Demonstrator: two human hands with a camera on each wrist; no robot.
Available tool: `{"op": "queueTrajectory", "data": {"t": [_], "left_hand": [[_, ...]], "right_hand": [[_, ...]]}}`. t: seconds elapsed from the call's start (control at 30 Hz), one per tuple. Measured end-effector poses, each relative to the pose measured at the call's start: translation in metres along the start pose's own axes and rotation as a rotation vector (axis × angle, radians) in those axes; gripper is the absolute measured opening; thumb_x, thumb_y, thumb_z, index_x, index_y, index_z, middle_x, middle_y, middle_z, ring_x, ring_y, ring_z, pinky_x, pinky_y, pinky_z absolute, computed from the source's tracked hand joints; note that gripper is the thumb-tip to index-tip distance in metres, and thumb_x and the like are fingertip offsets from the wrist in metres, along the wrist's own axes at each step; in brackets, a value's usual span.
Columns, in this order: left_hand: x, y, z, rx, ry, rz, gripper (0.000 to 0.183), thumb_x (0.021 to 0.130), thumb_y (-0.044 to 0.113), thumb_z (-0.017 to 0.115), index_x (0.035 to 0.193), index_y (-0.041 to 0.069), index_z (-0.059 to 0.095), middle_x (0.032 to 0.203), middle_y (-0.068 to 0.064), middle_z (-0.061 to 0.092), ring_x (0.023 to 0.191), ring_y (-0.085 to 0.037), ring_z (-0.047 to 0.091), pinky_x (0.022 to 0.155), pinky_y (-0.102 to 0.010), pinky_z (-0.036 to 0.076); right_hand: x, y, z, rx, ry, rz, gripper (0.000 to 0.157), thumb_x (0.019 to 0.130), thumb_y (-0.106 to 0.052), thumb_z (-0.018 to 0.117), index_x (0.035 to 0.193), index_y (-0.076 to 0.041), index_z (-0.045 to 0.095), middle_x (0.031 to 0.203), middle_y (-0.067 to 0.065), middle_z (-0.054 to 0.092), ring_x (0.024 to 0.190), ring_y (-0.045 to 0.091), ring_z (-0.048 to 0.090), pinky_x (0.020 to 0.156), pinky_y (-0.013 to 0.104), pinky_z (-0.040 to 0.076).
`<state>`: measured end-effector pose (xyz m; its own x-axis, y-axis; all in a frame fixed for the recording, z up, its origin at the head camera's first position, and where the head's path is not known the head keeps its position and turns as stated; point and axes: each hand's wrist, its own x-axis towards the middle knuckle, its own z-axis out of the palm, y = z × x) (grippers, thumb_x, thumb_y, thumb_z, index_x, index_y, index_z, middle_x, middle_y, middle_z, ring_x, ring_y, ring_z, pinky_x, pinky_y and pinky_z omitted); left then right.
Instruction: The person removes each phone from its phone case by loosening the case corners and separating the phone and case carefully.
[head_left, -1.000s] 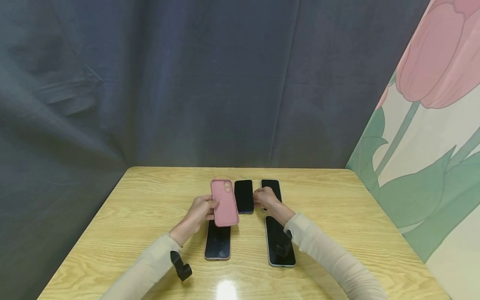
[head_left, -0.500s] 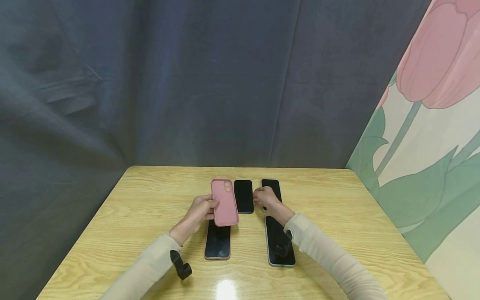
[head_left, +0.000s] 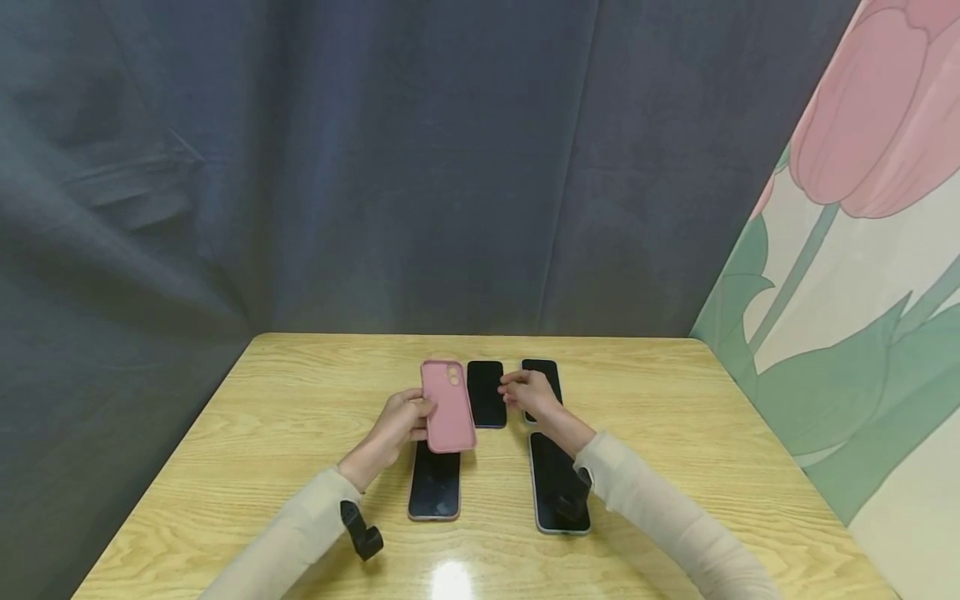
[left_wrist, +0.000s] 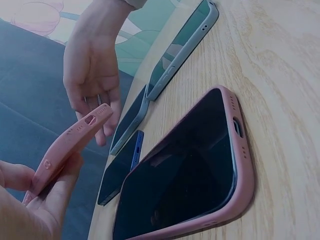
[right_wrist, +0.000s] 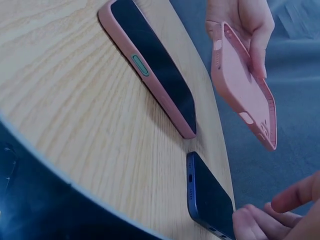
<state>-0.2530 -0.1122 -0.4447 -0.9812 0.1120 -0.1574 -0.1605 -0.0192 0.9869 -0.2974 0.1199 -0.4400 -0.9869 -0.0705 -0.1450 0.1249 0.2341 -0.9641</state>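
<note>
My left hand (head_left: pixel 400 419) holds an empty pink phone case (head_left: pixel 452 415) by its side edge, thumb over the inside. The case is tilted above the table, its camera cutout at the far end. My right hand (head_left: pixel 534 395) hovers by the right edge of a bare dark blue phone (head_left: pixel 484 396), which lies screen up. Its fingers are relaxed with nothing between them, and in the right wrist view the fingertips (right_wrist: pixel 245 220) overlap the phone's edge. Below the case, a phone in a pink case (head_left: pixel 435 493) lies screen up, its far end hidden.
On the right, a phone in a pale case (head_left: pixel 551 492) lies under my right forearm. Beyond it sits another dark-screened phone (head_left: pixel 551 375), partly covered by my right hand. A dark curtain (head_left: pixel 480 167) hangs behind the wooden table (head_left: pixel 300 400).
My right hand has shifted slightly left and up toward the bare phone, and its fingers have straightened somewhat. The left hand and the pink case have stayed nearly still.
</note>
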Motion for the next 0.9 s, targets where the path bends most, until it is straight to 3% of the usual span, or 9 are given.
{"op": "queueTrajectory", "data": {"t": [0.23,0.63,0.9], "left_hand": [[0.004,0.0,-0.002,-0.025,0.049,-0.033,0.04,0.099,0.009,0.052,0.133,-0.007,0.038,0.097,-0.019,0.064,0.077,-0.02,0.066,0.068,-0.032,0.057],[0.019,-0.006,-0.015,-0.009,0.124,-0.041,0.044,0.102,0.013,0.052,0.143,-0.001,0.043,0.091,-0.012,0.062,0.071,-0.015,0.06,0.064,-0.029,0.054],[0.032,-0.009,-0.016,0.027,0.162,-0.052,0.047,0.103,0.014,0.045,0.148,0.001,0.04,0.113,-0.023,0.059,0.083,-0.022,0.062,0.066,-0.03,0.055]], "right_hand": [[-0.009,0.001,-0.006,-0.014,-0.068,-0.028,0.027,0.095,0.007,0.046,0.118,0.014,0.059,0.102,0.024,0.068,0.087,0.034,0.064,0.086,0.047,0.054],[-0.032,0.016,-0.015,-0.058,-0.172,-0.072,0.024,0.096,0.005,0.046,0.113,0.013,0.062,0.1,0.02,0.07,0.087,0.034,0.065,0.083,0.046,0.055],[-0.043,0.019,-0.021,-0.083,-0.229,-0.1,0.024,0.097,0.005,0.046,0.113,0.013,0.061,0.1,0.02,0.069,0.087,0.033,0.063,0.082,0.044,0.055]]}}
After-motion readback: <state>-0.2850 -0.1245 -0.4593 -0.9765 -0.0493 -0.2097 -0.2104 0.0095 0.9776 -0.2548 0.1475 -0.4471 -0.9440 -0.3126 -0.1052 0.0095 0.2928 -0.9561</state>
